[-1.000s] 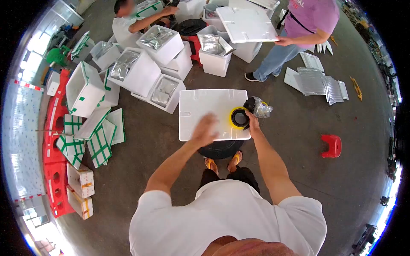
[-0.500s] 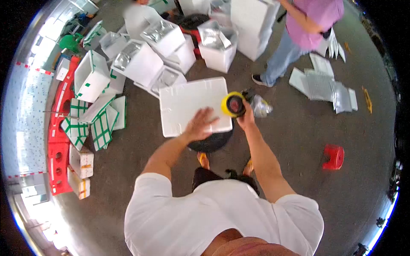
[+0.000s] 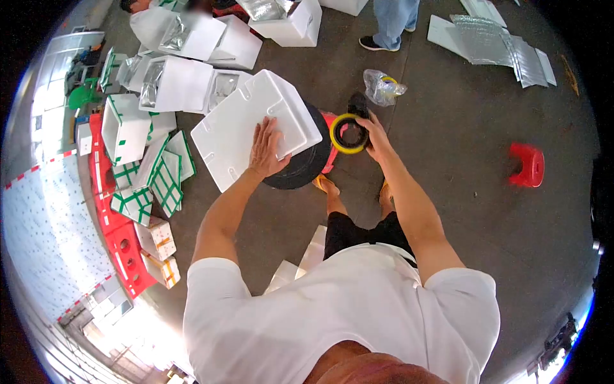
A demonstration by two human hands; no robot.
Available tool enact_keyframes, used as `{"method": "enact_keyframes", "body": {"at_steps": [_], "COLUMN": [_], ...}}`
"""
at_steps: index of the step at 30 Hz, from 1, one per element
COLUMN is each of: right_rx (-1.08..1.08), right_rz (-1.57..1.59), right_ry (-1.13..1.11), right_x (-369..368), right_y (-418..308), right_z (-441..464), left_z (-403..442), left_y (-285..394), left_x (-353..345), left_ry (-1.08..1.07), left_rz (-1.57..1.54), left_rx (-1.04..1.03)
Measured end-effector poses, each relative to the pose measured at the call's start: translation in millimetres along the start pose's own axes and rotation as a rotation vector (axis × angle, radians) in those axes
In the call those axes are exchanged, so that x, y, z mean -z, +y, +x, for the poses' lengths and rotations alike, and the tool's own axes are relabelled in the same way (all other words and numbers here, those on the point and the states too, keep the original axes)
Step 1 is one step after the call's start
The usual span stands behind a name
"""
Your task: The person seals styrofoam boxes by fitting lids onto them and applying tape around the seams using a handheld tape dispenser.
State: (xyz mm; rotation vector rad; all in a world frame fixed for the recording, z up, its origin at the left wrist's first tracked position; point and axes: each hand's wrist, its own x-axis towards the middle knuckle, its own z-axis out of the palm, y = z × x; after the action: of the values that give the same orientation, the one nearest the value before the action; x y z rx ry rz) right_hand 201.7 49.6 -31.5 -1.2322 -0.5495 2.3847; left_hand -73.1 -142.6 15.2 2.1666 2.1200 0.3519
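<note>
A closed white foam box (image 3: 224, 128) rests tilted on a round black seat (image 3: 300, 168). My left hand (image 3: 267, 148) lies on its lid with the fingers spread. To the right of the box, my right hand (image 3: 376, 137) holds a tape dispenser (image 3: 349, 134) with a yellow ring and a dark centre. The dispenser is clear of the box. Beyond it, a clear plastic bag (image 3: 383, 88) with a yellow roll inside lies on the floor.
Open foam boxes (image 3: 185, 83) with silver liners stand at the upper left, near a seated person (image 3: 153, 25). Another person's legs (image 3: 391, 22) show at the top. A red stool (image 3: 527, 164) stands right; green-taped lids (image 3: 167, 182) lean by a red barrier (image 3: 126, 249).
The foam box has turned and shifted left on the seat, with my left hand flat on it. My right hand has moved the tape dispenser off the lid. The view has shifted.
</note>
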Motion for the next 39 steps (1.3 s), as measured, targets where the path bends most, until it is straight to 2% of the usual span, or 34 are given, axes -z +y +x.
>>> {"method": "enact_keyframes", "body": {"at_steps": [2,3,5,6,8,12,14,15,16,18,20,22,23,26,31,34,37,39], "right_rx": [0.197,0.182,0.392,0.487,0.349,0.370,0.363,0.389,0.491,0.481,0.494,0.029,-0.042,-0.119,-0.091,-0.163,-0.270,-0.261], "right_rz": [-0.072,-0.073,-0.207,-0.445,-0.093,-0.006,0.127,0.129,-0.057,-0.164,-0.066,0.197,0.246,0.150,0.063,0.196,0.199,0.165], "right_ry": [0.099,0.097,0.078,0.116,0.020,0.010,0.080,0.109,0.093,0.077,0.046,-0.138,-0.193,-0.237,-0.291,-0.364,-0.324,-0.259], "right_x": [-15,-23,-38,-52,-68,-62,-66,-87,-96,-101,-87,-60,-47,-26,-23,-21,-19,-22], "right_y": [2,14,54,71,55,31,11,2,17,29,30,10,7,9,9,14,14,10], "right_z": [26,47,90,98,85,72,61,46,54,61,76,65,62,51,44,55,56,39], "left_z": [3,4,3,3,2,4,11,10,5,6,7,9,9,14,14,16,18,17], "left_y": [7,7,-2,-4,-9,-16,-4,3,3,-1,-1,2,1,6,5,7,6,7], "left_x": [3,6,5,4,7,11,8,7,7,5,8,2,1,3,-1,-1,1,2], "left_ry": [-0.019,-0.024,-0.054,-0.071,-0.077,-0.093,-0.094,-0.105,-0.114,-0.064,-0.037,-0.079,-0.071,-0.030,0.024,0.000,-0.013,0.018], "left_rz": [-0.002,0.004,0.056,0.105,0.077,0.060,0.069,0.077,0.068,0.079,0.078,0.097,0.099,0.080,0.065,0.077,0.069,0.071], "left_rx": [0.030,0.052,0.041,0.026,0.059,0.089,0.086,0.094,0.098,0.077,0.079,0.122,0.126,0.186,0.222,0.249,0.265,0.243]}}
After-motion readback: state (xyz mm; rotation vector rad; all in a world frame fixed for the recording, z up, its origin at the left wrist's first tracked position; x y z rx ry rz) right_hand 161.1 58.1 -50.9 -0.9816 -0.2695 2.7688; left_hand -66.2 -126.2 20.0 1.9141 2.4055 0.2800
